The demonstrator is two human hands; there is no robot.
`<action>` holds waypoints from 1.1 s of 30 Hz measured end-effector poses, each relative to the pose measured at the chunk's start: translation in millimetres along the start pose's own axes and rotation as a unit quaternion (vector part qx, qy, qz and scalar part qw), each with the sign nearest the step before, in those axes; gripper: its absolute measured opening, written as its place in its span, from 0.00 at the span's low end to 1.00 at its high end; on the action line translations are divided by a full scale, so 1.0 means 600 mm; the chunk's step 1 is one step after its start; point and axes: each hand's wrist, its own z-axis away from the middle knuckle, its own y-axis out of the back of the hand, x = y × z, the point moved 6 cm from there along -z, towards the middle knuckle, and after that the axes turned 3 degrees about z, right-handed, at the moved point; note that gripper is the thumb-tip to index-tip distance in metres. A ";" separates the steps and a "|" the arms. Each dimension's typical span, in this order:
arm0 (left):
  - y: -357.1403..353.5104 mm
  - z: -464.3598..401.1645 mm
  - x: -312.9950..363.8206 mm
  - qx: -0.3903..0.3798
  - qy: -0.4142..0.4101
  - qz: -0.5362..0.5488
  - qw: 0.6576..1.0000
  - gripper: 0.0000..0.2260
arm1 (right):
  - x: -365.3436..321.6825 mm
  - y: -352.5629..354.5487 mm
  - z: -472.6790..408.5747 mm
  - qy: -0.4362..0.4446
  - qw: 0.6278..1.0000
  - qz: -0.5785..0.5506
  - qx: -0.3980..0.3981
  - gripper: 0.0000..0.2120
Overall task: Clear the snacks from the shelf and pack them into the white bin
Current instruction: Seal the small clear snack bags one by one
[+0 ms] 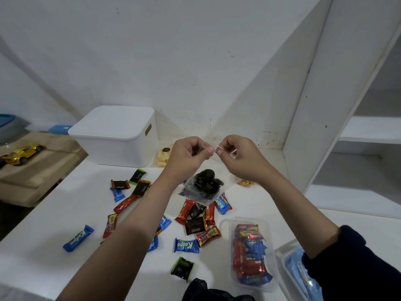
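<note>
The bench (54,224) under me is plain white, running back to a white wall (173,51) speckled with dark spots near the corner, and to my right stand white shelves (368,129); off to the left a brown board (32,170) carries a gold toy car (23,153), with a blue-lidded tub (8,124) behind it. The white bin (115,135) sits at the back of the bench with its lid on, well apart from most of the snacks. My left hand (186,155) and right hand (240,157) are raised side by side above the bench, each grip pinched on the top edge of a clear bag (204,187) of dark pieces that hangs between them; its dark label is too small to read. Loose snacks (195,227) lie scattered below: blue wrappers reading "Kalpa" (186,245), red ones reading "beng-beng" (208,235), and dark brown and black squares whose print I cannot make out. A clear tray (249,253) near my right forearm holds more red and blue packs, and a second clear tub (301,274) with something blue inside sits just beside it. A pale yellow packet (162,157) rests right next to the bin
</note>
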 end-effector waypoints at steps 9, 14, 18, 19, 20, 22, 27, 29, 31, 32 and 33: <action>0.013 0.002 0.004 -0.086 -0.005 0.044 0.995 0.09 | 0.012 0.003 0.003 -0.041 0.997 -0.044 -0.044 0.06; 0.021 -0.009 0.008 -0.044 -0.007 -0.023 0.999 0.08 | 0.018 0.008 0.008 -0.069 0.983 -0.108 -0.130 0.04; 0.020 -0.016 -0.004 0.028 0.013 -0.087 0.996 0.04 | 0.035 0.000 0.008 -0.125 0.959 -0.221 -0.128 0.03; 0.021 -0.015 -0.009 0.067 0.030 -0.102 0.992 0.05 | 0.043 -0.004 0.009 -0.150 0.949 -0.255 -0.112 0.02; 0.022 -0.012 -0.014 0.100 0.052 -0.112 0.987 0.07 | 0.050 -0.008 0.010 -0.175 0.939 -0.281 -0.094 0.02; 0.011 -0.004 -0.027 0.105 0.119 -0.085 0.984 0.11 | 0.068 -0.016 0.015 -0.214 0.925 -0.308 -0.063 0.04; -0.050 0.023 -0.054 -0.038 0.281 0.073 0.956 0.16 | 0.101 -0.036 0.030 -0.253 0.905 -0.337 -0.061 0.05; -0.055 0.023 -0.062 -0.042 0.281 0.089 0.955 0.14 | 0.102 -0.044 0.038 -0.262 0.885 -0.376 -0.077 0.04; -0.057 0.023 -0.067 -0.049 0.279 0.095 0.954 0.11 | 0.104 -0.051 0.045 -0.274 0.865 -0.413 -0.081 0.03; -0.057 0.022 -0.068 -0.057 0.276 0.097 0.954 0.11 | 0.106 -0.055 0.047 -0.282 0.857 -0.423 -0.080 0.03; -0.058 0.022 -0.069 -0.066 0.272 0.098 0.955 0.10 | 0.109 -0.058 0.049 -0.290 0.850 -0.433 -0.079 0.03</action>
